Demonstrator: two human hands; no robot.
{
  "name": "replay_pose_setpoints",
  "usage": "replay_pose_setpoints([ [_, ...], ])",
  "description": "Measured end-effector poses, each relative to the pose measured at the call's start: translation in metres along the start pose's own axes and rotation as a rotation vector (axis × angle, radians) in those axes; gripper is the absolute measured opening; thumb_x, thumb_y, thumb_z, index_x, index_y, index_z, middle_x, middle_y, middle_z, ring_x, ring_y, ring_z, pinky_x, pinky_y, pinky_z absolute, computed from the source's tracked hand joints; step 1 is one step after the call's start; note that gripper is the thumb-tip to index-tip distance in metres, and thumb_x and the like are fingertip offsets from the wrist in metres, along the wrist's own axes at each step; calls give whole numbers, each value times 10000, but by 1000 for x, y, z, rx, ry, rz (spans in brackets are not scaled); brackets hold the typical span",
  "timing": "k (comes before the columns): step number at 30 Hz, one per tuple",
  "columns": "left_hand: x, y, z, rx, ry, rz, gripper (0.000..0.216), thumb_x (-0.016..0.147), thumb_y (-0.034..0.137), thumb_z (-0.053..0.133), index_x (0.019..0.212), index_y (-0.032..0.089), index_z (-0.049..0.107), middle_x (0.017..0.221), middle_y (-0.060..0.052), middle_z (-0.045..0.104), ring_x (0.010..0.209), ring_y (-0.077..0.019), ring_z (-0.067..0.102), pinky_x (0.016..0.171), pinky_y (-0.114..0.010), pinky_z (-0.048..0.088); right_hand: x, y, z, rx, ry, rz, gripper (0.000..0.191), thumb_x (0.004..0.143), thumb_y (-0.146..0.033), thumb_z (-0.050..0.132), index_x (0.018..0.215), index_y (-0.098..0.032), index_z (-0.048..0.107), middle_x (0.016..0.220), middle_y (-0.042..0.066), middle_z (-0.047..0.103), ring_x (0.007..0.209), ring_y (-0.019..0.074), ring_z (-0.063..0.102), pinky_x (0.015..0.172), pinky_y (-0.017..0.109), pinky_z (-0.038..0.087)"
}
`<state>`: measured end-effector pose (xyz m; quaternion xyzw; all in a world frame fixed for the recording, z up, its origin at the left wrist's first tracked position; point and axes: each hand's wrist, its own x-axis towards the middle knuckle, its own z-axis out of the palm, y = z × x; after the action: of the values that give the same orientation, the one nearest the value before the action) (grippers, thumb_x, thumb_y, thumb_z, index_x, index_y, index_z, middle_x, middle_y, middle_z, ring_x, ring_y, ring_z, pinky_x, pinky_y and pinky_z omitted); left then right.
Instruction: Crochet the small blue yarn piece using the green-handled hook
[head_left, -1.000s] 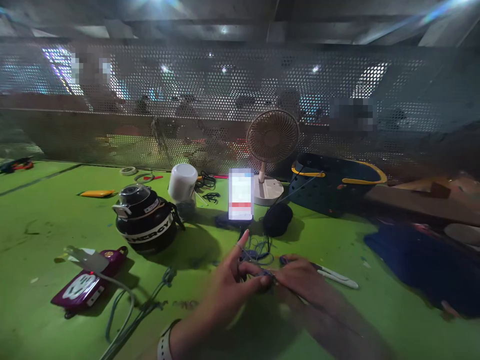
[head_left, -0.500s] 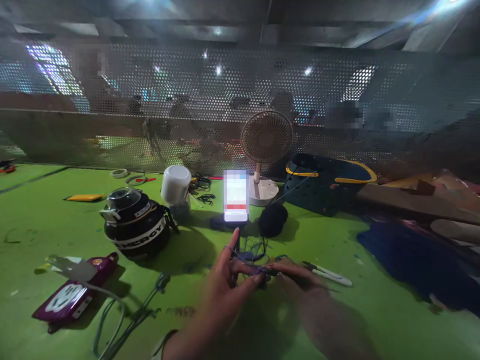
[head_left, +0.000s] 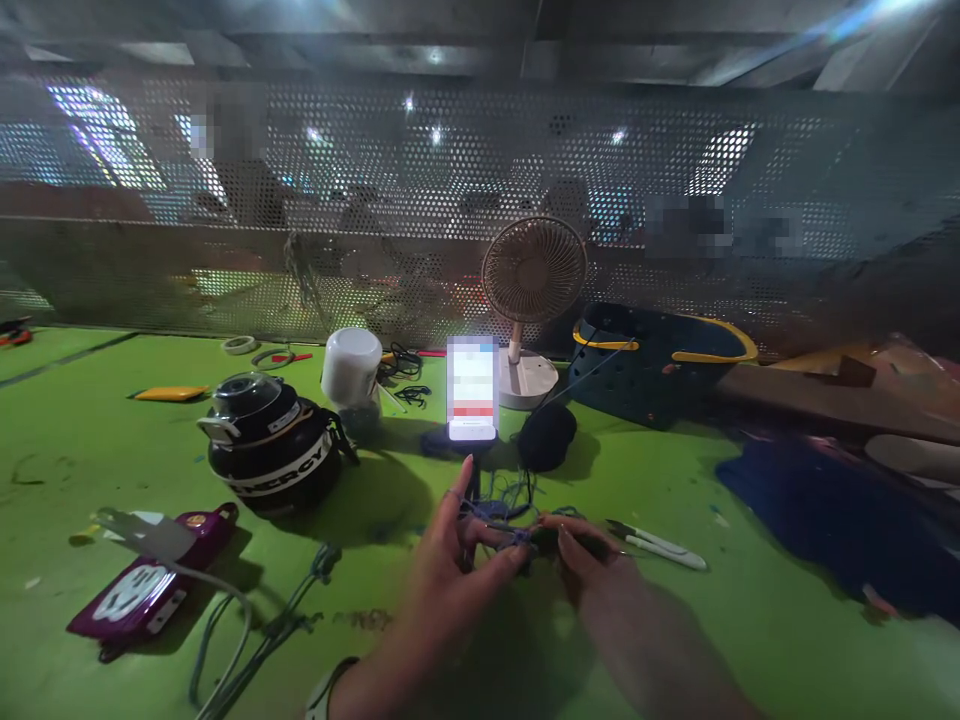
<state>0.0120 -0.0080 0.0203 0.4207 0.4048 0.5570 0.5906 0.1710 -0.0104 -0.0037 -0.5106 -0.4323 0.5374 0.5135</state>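
My left hand (head_left: 465,565) pinches a small purple crochet piece (head_left: 519,541) between thumb and fingers. Its index finger points up with purple yarn (head_left: 491,522) running round it. Opposite, my right hand (head_left: 592,560) is closed in a pinch beside the piece, on what looks like a crochet hook (head_left: 541,530), mostly hidden by the fingers. Loose strands of yarn (head_left: 510,490) lie just beyond the hands. A dark ball of yarn (head_left: 547,437) sits behind them. To the right of my right hand lie white-handled snips (head_left: 664,548).
A lit phone (head_left: 472,390) stands upright ahead, before a fan (head_left: 534,270). Left are a black round bottle (head_left: 274,445), a white jar (head_left: 352,362) and a purple power strip (head_left: 150,585) with cables. A dark basket (head_left: 652,375) and dark blue cloth (head_left: 832,520) lie right.
My right hand has turned slightly, its thumb now lifted and its fingers clearer beside the crochet piece. My left hand holds nearly the same pose.
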Motion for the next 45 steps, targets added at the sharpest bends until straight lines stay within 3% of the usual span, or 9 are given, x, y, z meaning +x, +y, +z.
replay_pose_setpoints([
  [4, 0, 1, 2, -72, -10, -25, 1016, 699, 231, 812, 1518, 157, 215, 679, 19, 698, 746, -160, 664, 726, -257, 491, -2, -6, -1, -33, -2, -56, 244, 821, -471, 642, 915, -276, 754, 813, 74, 768, 613, 243, 707, 550, 378, 594],
  [8, 0, 0, 0, -73, 6, -22, 958, 708, 248, 809, 1500, 155, 278, 714, 7, 713, 742, -145, 657, 737, -244, 484, -6, -25, -2, -119, 52, -99, 145, 788, -404, 686, 819, -293, 774, 858, 53, 778, 691, 253, 726, 534, 340, 594],
  [11, 1, -2, -1, -54, -1, -5, 930, 700, 252, 818, 1485, 174, 325, 709, 8, 711, 720, -142, 649, 732, -249, 481, -8, -29, -3, -220, 63, -80, 154, 757, -433, 714, 786, -302, 787, 831, 31, 783, 625, 239, 712, 493, 324, 574],
  [14, 2, -3, -2, -64, 3, -30, 931, 682, 253, 834, 1474, 185, 349, 698, 12, 706, 717, -146, 651, 724, -247, 484, -6, -20, -4, -187, 100, -80, 211, 735, -486, 737, 844, -312, 786, 870, 20, 784, 687, 241, 721, 518, 313, 575],
  [19, 5, -2, -5, -81, 18, -71, 936, 657, 216, 852, 1461, 199, 372, 678, 35, 678, 639, -116, 621, 649, -219, 480, -2, -13, -4, -114, 43, -149, 169, 738, -453, 758, 831, -314, 778, 908, 2, 772, 858, 225, 715, 753, 335, 591],
  [22, 5, 3, -6, -65, 21, -78, 859, 699, 257, 826, 1446, 212, 406, 706, 21, 692, 656, -120, 619, 633, -216, 471, -3, -14, -5, -80, 32, -180, 138, 762, -419, 751, 846, -311, 771, 924, -6, 767, 888, 210, 703, 811, 341, 573],
  [34, 2, 2, -9, 0, -114, 65, 738, 858, 303, 671, 1490, 179, 311, 702, 30, 611, 648, -94, 515, 590, -195, 405, 0, -1, -9, -34, 77, -139, 161, 759, -407, 759, 876, -296, 767, 863, -8, 773, 779, 195, 697, 703, 331, 562],
  [39, 4, -5, -10, -9, -112, 97, 720, 859, 293, 669, 1483, 191, 325, 680, 39, 602, 640, -95, 517, 598, -202, 412, -3, -9, -10, -29, 36, -120, 158, 774, -409, 750, 890, -302, 764, 883, -12, 772, 844, 198, 692, 777, 346, 553],
  [45, 4, -1, -11, 59, -84, 56, 760, 820, 283, 702, 1478, 182, 335, 790, -8, 680, 719, -125, 572, 629, -217, 433, -5, -14, -9, -134, 73, -86, 199, 749, -455, 753, 882, -307, 769, 816, -7, 763, 715, 195, 675, 630, 335, 557],
])
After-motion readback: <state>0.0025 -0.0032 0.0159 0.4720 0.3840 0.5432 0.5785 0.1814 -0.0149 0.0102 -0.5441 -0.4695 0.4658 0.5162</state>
